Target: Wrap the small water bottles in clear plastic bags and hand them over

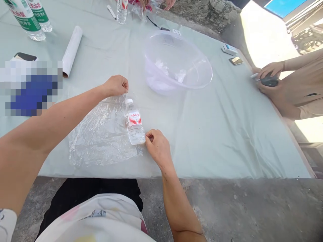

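Note:
A small water bottle (133, 122) with a white cap and red label lies on its side at the right edge of a crinkled sheet of clear plastic wrap (101, 134). My left hand (116, 85) is closed in a pinch on the far corner of the wrap, just beyond the bottle's cap. My right hand (157, 146) is also closed, pinching the wrap's near right edge beside the bottle's base.
A clear plastic basin (199, 79) sits past the bottle. A roll of wrap (72, 50), two green-label bottles (25, 18), a third bottle (121, 10) and a phone (25, 56) lie at the back. Another person's hands (268, 79) hold a dark object on the right. The table's front edge (176, 176) is near.

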The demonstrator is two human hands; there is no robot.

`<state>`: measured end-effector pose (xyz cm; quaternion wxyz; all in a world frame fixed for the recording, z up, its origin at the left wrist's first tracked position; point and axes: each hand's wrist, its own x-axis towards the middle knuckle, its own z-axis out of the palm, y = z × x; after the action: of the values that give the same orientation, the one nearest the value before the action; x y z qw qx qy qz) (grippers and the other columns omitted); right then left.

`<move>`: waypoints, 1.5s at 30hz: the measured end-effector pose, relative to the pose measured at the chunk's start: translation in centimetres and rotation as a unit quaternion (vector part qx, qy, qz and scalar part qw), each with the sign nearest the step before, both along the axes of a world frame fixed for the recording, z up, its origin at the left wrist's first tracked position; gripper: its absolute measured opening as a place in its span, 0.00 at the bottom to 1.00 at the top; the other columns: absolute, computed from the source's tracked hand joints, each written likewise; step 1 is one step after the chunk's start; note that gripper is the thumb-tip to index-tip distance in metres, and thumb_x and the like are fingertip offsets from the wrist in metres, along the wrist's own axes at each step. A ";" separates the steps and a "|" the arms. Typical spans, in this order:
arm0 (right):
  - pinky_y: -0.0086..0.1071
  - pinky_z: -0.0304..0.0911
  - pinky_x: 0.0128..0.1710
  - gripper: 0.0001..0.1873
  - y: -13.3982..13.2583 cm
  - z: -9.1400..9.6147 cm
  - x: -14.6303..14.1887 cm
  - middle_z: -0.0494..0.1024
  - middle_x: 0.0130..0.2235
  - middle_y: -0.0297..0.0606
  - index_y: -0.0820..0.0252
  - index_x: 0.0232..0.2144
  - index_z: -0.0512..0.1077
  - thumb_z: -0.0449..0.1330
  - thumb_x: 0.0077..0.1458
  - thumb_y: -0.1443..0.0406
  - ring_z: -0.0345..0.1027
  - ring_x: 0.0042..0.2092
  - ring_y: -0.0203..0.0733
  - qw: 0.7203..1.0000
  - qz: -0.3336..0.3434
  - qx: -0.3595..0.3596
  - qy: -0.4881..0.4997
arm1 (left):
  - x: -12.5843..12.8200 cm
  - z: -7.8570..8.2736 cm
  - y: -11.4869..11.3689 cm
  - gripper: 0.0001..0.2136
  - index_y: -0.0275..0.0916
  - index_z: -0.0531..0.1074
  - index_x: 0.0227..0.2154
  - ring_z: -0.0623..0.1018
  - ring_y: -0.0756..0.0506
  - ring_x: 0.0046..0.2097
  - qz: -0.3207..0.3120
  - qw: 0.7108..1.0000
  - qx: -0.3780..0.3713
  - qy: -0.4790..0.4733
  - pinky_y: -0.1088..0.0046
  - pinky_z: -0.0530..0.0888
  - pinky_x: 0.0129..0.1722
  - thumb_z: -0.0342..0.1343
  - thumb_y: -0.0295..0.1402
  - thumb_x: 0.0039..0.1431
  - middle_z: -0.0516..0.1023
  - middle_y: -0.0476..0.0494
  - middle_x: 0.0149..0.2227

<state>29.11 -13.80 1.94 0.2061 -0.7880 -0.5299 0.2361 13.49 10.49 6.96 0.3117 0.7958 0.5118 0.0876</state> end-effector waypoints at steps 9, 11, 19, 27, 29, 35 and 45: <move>0.34 0.64 0.34 0.12 -1.0 0.9 -1.3 0.77 0.35 0.32 0.54 0.34 0.68 0.54 0.61 0.54 0.71 0.32 0.39 0.971 -0.089 0.042 0.216 | -2.4 0.0 0.2 0.12 0.38 0.77 0.40 0.79 0.40 0.42 0.096 0.992 0.065 -0.059 0.61 0.75 0.42 0.53 0.28 0.54 0.81 0.38 0.40; 0.33 0.63 0.33 0.15 -1.4 1.0 -1.9 0.77 0.38 0.34 0.54 0.36 0.70 0.56 0.60 0.50 0.69 0.32 0.38 0.972 -0.101 0.057 0.205 | -2.0 1.0 -1.1 0.18 0.39 0.76 0.48 0.77 0.41 0.48 0.046 0.988 0.135 -0.059 0.60 0.73 0.48 0.48 0.26 0.58 0.80 0.38 0.47; 0.34 0.64 0.34 0.18 -2.1 0.4 -4.3 0.77 0.40 0.39 0.57 0.41 0.72 0.61 0.56 0.51 0.66 0.31 0.37 0.975 -0.123 0.129 0.132 | 2.8 1.2 -7.1 0.31 0.53 0.74 0.54 0.67 0.41 0.64 -0.436 0.894 0.101 0.030 0.56 0.57 0.63 0.49 0.20 0.49 0.79 0.50 0.56; 0.32 0.65 0.33 0.12 -2.4 -0.2 -5.4 0.76 0.42 0.38 0.56 0.40 0.72 0.61 0.58 0.56 0.63 0.28 0.33 0.973 -0.070 0.204 0.078 | 1.0 0.8 -6.5 0.12 0.46 0.76 0.21 0.76 0.44 0.36 -0.418 0.891 0.140 0.110 0.58 0.59 0.59 0.51 0.25 0.50 0.80 0.49 0.24; 0.32 0.65 0.31 0.10 -2.4 -0.3 -5.9 0.76 0.43 0.38 0.56 0.39 0.72 0.62 0.58 0.57 0.61 0.26 0.31 0.970 -0.048 0.232 0.056 | -0.5 1.1 -6.2 0.11 0.46 0.76 0.23 0.76 0.46 0.35 -0.399 0.899 0.160 0.084 0.64 0.64 0.53 0.51 0.27 0.53 0.82 0.50 0.28; 0.31 0.68 0.30 0.06 -2.9 -1.5 -8.3 0.76 0.44 0.42 0.56 0.40 0.74 0.60 0.62 0.63 0.69 0.31 0.35 0.946 0.042 0.322 -0.022 | -6.9 -0.7 -8.0 0.11 0.45 0.78 0.37 0.80 0.46 0.44 -0.292 0.939 0.184 -0.015 0.72 0.69 0.38 0.49 0.34 0.63 0.84 0.49 0.43; 0.34 0.76 0.41 0.13 -4.4 0.4 -11.7 0.83 0.42 0.39 0.52 0.44 0.76 0.54 0.63 0.70 0.79 0.44 0.41 0.919 0.250 0.304 0.010 | -14.5 -4.8 -12.8 0.17 0.44 0.73 0.50 0.78 0.44 0.55 -0.108 0.976 0.162 -0.099 0.66 0.76 0.51 0.43 0.32 0.65 0.79 0.44 0.56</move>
<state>17.46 -18.16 2.37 0.3754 -0.5267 -0.7538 0.1157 -0.99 -2.36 2.13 0.2356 0.8738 0.3681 0.2134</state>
